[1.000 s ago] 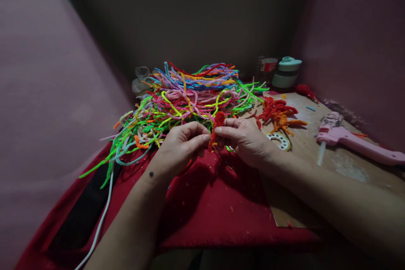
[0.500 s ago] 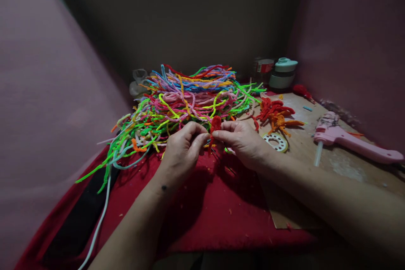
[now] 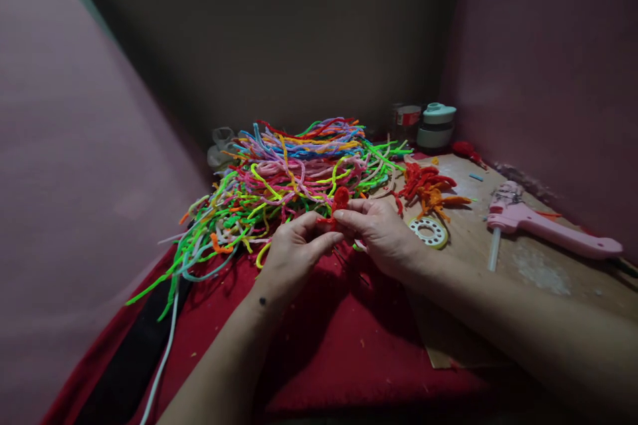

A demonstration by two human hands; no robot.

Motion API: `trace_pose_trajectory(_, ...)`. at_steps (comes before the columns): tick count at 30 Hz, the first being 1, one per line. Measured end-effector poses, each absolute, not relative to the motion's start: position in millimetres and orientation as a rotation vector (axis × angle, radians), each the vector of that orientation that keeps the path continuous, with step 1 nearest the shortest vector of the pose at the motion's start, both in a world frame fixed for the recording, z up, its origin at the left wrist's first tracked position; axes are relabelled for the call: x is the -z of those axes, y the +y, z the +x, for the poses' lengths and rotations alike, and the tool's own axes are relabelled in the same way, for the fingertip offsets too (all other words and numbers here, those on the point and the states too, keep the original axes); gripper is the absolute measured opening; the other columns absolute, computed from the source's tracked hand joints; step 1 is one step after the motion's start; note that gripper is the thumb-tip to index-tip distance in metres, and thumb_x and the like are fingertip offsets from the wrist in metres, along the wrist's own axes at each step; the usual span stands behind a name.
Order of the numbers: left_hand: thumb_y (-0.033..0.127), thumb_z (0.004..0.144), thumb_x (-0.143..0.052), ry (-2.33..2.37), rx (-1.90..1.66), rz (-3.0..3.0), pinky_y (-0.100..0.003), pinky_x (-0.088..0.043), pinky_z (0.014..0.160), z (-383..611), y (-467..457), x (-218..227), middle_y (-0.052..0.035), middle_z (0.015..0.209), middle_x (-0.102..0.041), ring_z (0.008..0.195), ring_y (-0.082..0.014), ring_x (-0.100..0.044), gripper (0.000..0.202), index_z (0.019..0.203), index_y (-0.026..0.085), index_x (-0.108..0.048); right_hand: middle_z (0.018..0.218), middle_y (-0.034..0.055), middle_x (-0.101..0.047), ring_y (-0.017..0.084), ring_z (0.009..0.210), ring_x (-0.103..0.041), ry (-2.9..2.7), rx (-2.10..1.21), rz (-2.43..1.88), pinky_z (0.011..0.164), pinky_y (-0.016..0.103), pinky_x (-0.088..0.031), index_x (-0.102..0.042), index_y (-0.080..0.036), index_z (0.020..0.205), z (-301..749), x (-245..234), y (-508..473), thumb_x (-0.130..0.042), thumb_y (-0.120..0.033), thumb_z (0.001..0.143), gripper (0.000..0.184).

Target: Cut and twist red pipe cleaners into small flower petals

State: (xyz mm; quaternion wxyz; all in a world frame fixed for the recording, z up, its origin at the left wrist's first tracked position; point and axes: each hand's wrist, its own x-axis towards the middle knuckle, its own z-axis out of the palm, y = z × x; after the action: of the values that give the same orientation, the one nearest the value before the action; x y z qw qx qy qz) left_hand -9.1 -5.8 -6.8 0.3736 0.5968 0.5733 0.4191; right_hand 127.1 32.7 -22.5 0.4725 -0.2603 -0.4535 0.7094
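Observation:
Between my two hands is a red pipe cleaner (image 3: 341, 198), bent into a small rounded loop at its top. My right hand (image 3: 371, 229) pinches it just under the loop with thumb and fingertips. From the other side my left hand (image 3: 302, 242) has its fingers curled on the lower red part, its thumb lying across in front; the exact grip is partly hidden. Just behind the hands spreads a large heap of colourful pipe cleaners (image 3: 299, 169). Red pipe cleaner pieces (image 3: 423, 179) and orange ones (image 3: 438, 199) lie to the right.
A pink glue gun (image 3: 548, 226) lies on a brown board (image 3: 541, 272) at right. Near my right wrist is a round white spool with holes (image 3: 441, 234). A mint-lidded container (image 3: 436, 126) and a clear jar (image 3: 407, 118) stand behind. A white cord (image 3: 162, 362) runs down the red cloth (image 3: 319, 358).
My left thumb has moved up and across toward my right hand, and the lower red end now runs sideways to my left fingers instead of hanging down. The view has shifted slightly.

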Motion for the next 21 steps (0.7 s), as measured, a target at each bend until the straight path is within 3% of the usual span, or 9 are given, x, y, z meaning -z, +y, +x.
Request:
trace_pose_trajectory(5, 0.035, 0.073, -0.065, 1.417, -1.031, 1.547, -0.019, -0.034, 0.051, -13, -5, 2, 0.0030, 0.063, -0.056, 0.053, -0.0068, -0.044, 0.021, 0.078, 0.016, -0.061, 0.048, -0.0059, -0.046, 0.004, 0.044, -0.036, -1.136, -1.733, -0.656, 0.046, 0.022, -0.025, -0.054, -0.013, 0.057, 128, 24, 33, -0.061, -0.021, 0.066, 0.014)
trace_pose_trajectory(13, 0.033, 0.080, -0.056, 1.611, -1.224, 1.943, -0.020, -0.038, 0.058, -9, -9, 14, 0.0013, 0.063, -0.055, 0.058, -0.0093, -0.049, 0.020, 0.069, 0.016, -0.058, 0.050, -0.0051, -0.046, 0.005, 0.045, -0.036, -1.299, -1.667, -0.768, 0.046, 0.023, -0.025, -0.054, -0.013, 0.058, 127, 24, 32, -0.061, -0.023, 0.065, 0.014)
trace_pose_trajectory(17, 0.035, 0.083, -0.052, 1.529, -1.166, 1.722, -0.019, -0.037, 0.052, -13, -6, 10, 0.0029, 0.058, -0.052, 0.053, -0.0078, -0.045, 0.024, 0.067, 0.016, -0.055, 0.053, -0.0045, -0.049, 0.005, 0.046, -0.037, -1.301, -1.685, -0.743, 0.047, 0.022, -0.027, -0.056, -0.012, 0.063, 126, 25, 32, -0.061, -0.023, 0.064, 0.012)
trace_pose_trajectory(21, 0.036, 0.078, -0.059, 1.456, -1.163, 1.536, -0.019, -0.039, 0.053, -21, -3, 1, 0.0021, 0.065, -0.058, 0.056, -0.0077, -0.050, 0.020, 0.076, 0.016, -0.060, 0.050, -0.0032, -0.050, 0.006, 0.044, -0.038, -1.430, -1.691, -0.780, 0.047, 0.023, -0.028, -0.053, -0.014, 0.059, 126, 27, 31, -0.060, -0.025, 0.067, 0.015)
